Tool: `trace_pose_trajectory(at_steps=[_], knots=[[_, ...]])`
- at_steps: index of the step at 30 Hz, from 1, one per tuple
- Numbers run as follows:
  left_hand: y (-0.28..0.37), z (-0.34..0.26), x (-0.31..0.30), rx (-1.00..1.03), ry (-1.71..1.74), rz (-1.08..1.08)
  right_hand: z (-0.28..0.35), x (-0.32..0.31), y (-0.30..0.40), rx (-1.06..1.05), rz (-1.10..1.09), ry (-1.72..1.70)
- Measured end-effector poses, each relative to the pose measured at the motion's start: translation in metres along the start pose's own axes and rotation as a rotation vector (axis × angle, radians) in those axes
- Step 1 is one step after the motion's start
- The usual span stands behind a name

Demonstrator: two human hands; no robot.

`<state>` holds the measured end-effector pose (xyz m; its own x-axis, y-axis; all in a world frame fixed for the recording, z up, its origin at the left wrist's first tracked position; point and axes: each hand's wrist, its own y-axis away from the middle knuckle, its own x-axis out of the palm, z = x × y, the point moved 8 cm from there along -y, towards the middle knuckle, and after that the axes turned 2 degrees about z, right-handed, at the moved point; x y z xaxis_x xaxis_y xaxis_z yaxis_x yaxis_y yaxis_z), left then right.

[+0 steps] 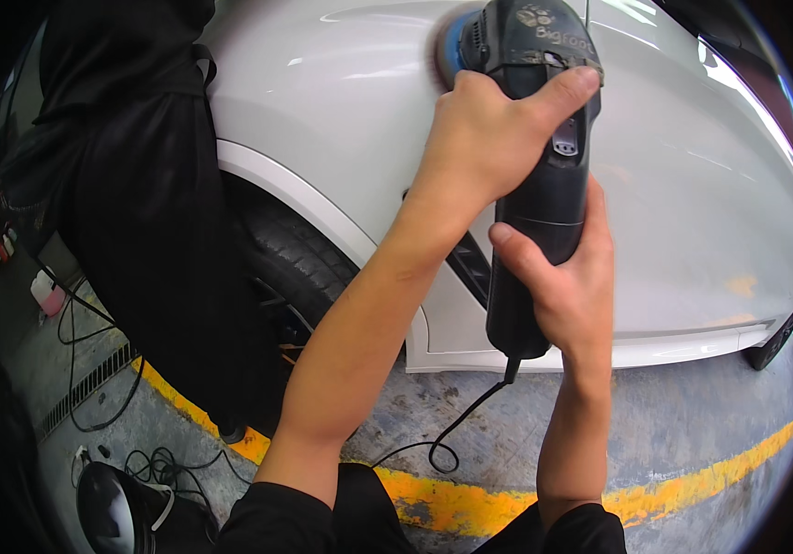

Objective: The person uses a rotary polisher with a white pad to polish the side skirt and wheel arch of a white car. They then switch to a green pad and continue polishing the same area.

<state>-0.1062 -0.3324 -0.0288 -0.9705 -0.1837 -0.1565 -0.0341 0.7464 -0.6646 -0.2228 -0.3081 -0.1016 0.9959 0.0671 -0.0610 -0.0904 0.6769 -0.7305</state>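
Observation:
A black Bigfoot polisher (542, 190) is held upright in the view, against the side of a white car (341, 90). My left hand (486, 131) grips its head, with the thumb laid across the housing near the switch. Lower down, my right hand (569, 277) wraps around the body, thumb on the left side. The blue backing plate and pad (453, 48) look blurred at the rim and face the front fender; my left hand partly hides them. From the polisher's lower end a black cord (465, 415) drops to the floor and makes a loop.
A person in black clothing (154, 242) stands close on the left, beside the front tire (299, 242). Coiled cable (167, 464) and a black lamp-like object (112, 512) lie at lower left. A jug with pink liquid (48, 292) stands near a floor drain grate (88, 391). A yellow line (452, 502) crosses the floor.

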Motion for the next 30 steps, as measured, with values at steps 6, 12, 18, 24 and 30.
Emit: trace_pose_trajectory(at_steps=[6,12,18,24,30], knots=[[0.013,-0.005,-0.064,0.075,0.137,-0.088,0.011,0.057,-0.006,-0.042,0.099,0.023],[0.027,0.011,-0.107,0.004,0.219,-0.177,0.014,0.091,-0.01,-0.104,0.238,0.115],[0.014,0.007,-0.07,0.019,0.244,-0.131,0.006,0.058,-0.019,-0.034,0.223,0.154],[-0.005,0.003,-0.004,0.029,0.236,-0.056,-0.005,-0.003,-0.022,-0.01,0.099,0.12],[-0.017,-0.007,0.048,0.09,0.199,0.01,-0.019,-0.047,-0.018,0.026,-0.031,0.034]])
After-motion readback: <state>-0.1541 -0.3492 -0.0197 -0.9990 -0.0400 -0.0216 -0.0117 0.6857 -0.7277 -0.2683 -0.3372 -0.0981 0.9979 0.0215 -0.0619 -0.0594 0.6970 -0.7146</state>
